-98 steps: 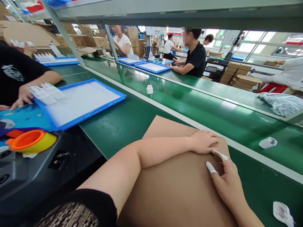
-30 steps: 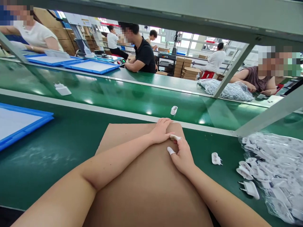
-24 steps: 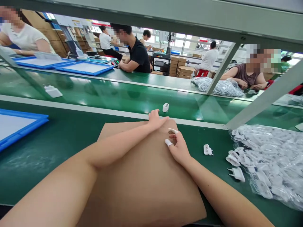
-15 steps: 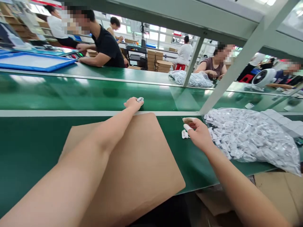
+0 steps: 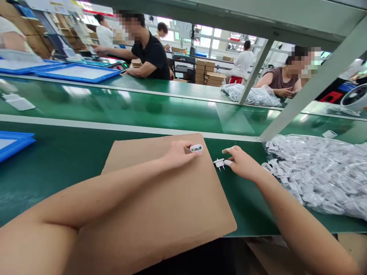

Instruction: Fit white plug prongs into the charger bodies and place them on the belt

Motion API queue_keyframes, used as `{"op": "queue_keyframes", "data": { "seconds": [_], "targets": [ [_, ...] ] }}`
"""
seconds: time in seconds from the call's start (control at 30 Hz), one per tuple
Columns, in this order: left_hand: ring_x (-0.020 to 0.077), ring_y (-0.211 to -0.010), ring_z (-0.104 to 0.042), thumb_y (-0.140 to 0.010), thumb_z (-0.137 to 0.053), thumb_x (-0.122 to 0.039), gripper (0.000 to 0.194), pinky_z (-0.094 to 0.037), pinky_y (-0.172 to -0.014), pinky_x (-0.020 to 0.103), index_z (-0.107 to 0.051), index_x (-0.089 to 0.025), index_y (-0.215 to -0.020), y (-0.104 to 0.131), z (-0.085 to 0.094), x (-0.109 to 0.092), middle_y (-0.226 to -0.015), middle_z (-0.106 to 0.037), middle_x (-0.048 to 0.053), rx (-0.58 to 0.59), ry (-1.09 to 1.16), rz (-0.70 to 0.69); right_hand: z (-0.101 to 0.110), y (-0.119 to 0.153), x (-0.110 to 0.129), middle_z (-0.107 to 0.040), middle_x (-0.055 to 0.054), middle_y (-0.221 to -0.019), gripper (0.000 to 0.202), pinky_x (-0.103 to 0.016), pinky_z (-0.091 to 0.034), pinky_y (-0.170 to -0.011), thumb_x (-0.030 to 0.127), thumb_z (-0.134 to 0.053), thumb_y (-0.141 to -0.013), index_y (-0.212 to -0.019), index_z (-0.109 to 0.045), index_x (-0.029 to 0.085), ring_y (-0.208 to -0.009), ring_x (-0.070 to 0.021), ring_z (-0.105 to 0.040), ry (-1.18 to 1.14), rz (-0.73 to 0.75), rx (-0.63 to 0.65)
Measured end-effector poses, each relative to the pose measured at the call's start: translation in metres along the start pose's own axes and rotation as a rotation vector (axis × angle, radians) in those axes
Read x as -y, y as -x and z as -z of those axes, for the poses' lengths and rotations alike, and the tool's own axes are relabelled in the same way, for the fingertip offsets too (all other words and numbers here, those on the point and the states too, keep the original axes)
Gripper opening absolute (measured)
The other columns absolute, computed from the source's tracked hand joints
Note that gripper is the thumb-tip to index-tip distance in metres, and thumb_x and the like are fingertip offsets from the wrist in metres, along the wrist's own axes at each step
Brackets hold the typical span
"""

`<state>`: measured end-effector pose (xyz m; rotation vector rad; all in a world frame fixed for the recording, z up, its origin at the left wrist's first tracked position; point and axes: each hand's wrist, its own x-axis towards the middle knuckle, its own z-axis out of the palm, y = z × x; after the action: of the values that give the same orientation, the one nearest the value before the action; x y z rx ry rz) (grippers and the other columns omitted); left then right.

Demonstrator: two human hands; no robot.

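Note:
My left hand is closed around a white charger housing above the cardboard sheet. The housing's open end faces right, and a small circuit part shows inside it. To the right, just past the cardboard's edge, my right hand pinches a white plug cap at its thumb tip; two prongs point down from it. White coverings sit on the thumb and index finger, and the index finger is stretched out above the cap. How the other fingers touch the cap is partly hidden.
A clear bag of white plastic parts lies at the right. Behind the cardboard runs a green conveyor belt, with a slanted metal post on its near rail. Blue-rimmed trays are at the left. Several people sit across the belt.
My left hand has come back from the belt to above the cardboard, bringing the charger housing toward the right hand. The plug cap has turned, prongs now down. The view has shifted left.

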<state>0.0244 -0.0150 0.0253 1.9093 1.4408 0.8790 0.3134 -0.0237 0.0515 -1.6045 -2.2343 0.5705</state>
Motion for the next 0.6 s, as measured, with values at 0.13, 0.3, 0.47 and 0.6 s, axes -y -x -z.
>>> {"op": "queue_keyframes", "data": {
  "seconds": [0.13,0.3,0.47,0.6],
  "targets": [
    [0.029,-0.111,-0.065,-0.086,-0.071,-0.051,0.03,-0.047,-0.105,0.045,-0.077,-0.026,-0.102,0.014,-0.006,0.01,-0.111,-0.077,0.004,-0.031,0.031,-0.047,0.002,-0.012,0.018,-0.066,-0.007,-0.117,0.057,-0.03,-0.052,-0.065,0.013,-0.08,-0.07,-0.123,-0.068,0.027,-0.09,-0.0246,-0.07,0.138,0.066,0.176],
    [0.0275,-0.105,-0.065,-0.086,-0.072,-0.041,0.024,-0.047,-0.1,0.045,-0.072,-0.023,-0.101,0.008,-0.008,0.023,-0.108,-0.075,0.005,-0.031,-0.037,-0.16,-0.003,-0.033,0.032,-0.068,-0.004,-0.098,0.031,-0.03,-0.051,-0.063,0.014,-0.077,-0.07,-0.099,-0.072,0.023,-0.073,-0.0182,-0.065,0.069,0.095,0.193],
    [0.0287,-0.112,-0.063,-0.087,-0.073,-0.039,0.026,-0.043,-0.105,0.049,-0.069,-0.024,-0.108,0.008,-0.005,0.027,-0.112,-0.073,0.005,0.014,-0.037,-0.19,-0.006,-0.046,0.067,-0.069,-0.009,-0.112,0.063,-0.032,-0.056,-0.07,0.033,-0.075,-0.08,-0.139,-0.055,0.021,-0.085,-0.0195,-0.068,-0.418,0.056,0.188],
    [0.0298,-0.118,-0.061,-0.088,-0.072,-0.036,0.027,-0.04,-0.109,0.051,-0.068,-0.026,-0.113,0.009,-0.004,0.028,-0.119,-0.072,0.005,0.041,-0.033,-0.208,-0.022,-0.05,0.079,-0.071,-0.006,-0.108,0.062,-0.037,-0.057,-0.08,0.035,-0.071,-0.082,-0.14,-0.054,0.022,-0.086,-0.0187,-0.067,-0.694,0.051,0.232]
  ]
}}
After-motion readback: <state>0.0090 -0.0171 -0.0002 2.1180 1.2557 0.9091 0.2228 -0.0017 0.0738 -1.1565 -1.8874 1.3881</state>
